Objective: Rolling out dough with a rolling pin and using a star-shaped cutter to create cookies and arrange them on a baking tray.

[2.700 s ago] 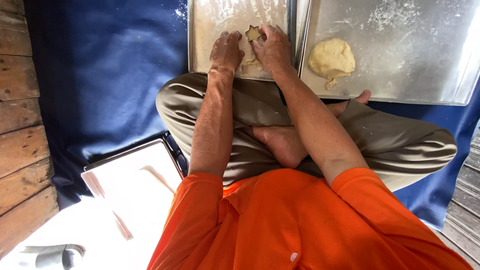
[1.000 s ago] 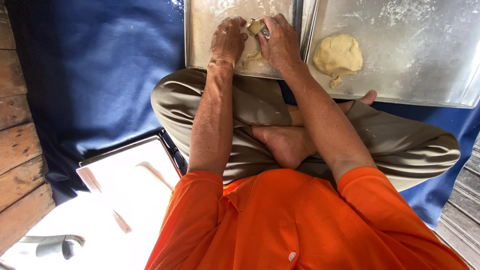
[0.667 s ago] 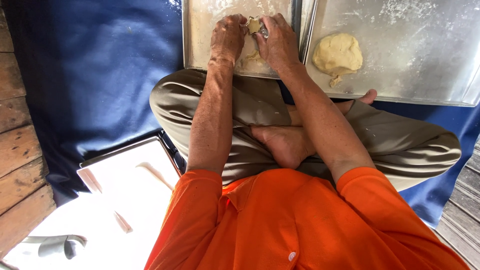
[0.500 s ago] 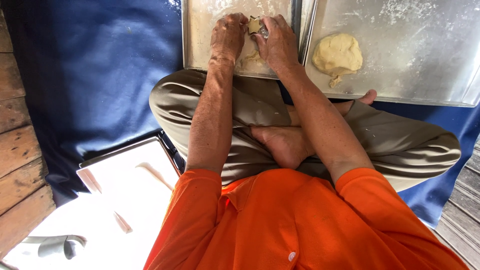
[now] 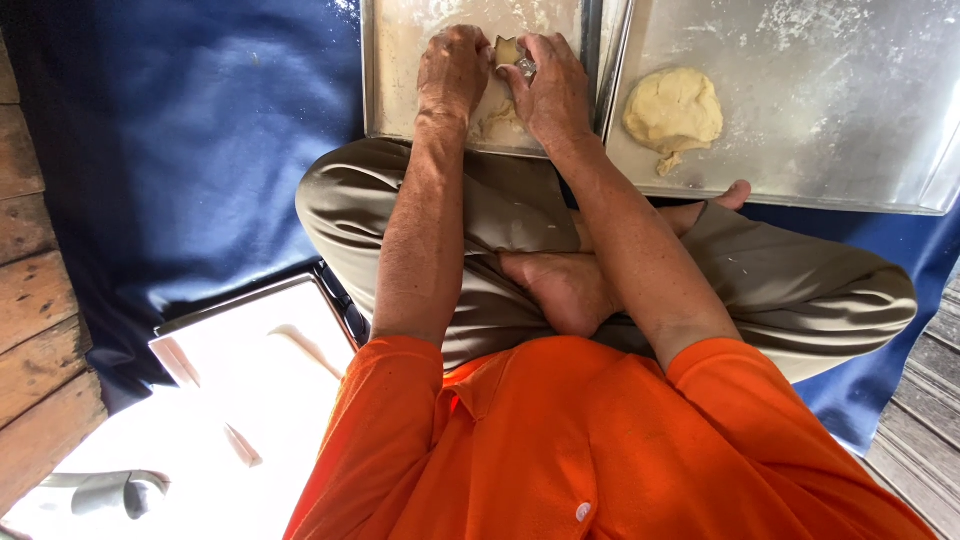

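My left hand point(image 5: 452, 72) and my right hand point(image 5: 548, 85) meet over a floured metal tray point(image 5: 395, 90) in front of my crossed legs. Between the fingertips of both hands is a small piece of pale dough point(image 5: 507, 50), with a small shiny metal piece point(image 5: 525, 67) against my right fingers. More flattened dough point(image 5: 500, 118) lies on the tray under my hands. A round lump of yellow dough point(image 5: 672, 108) rests on a second metal tray point(image 5: 840, 110) to the right.
A blue cloth point(image 5: 190, 170) covers the floor under the trays. A white rectangular container point(image 5: 255, 370) with a dark rim stands at my left. Wooden planks point(image 5: 35, 300) run along the left edge, and a grey object point(image 5: 110, 490) lies at the bottom left.
The view has shifted slightly, and my hands stay together on the left tray, working the small dough piece between the fingertips. The dough lump on the right tray has not moved.
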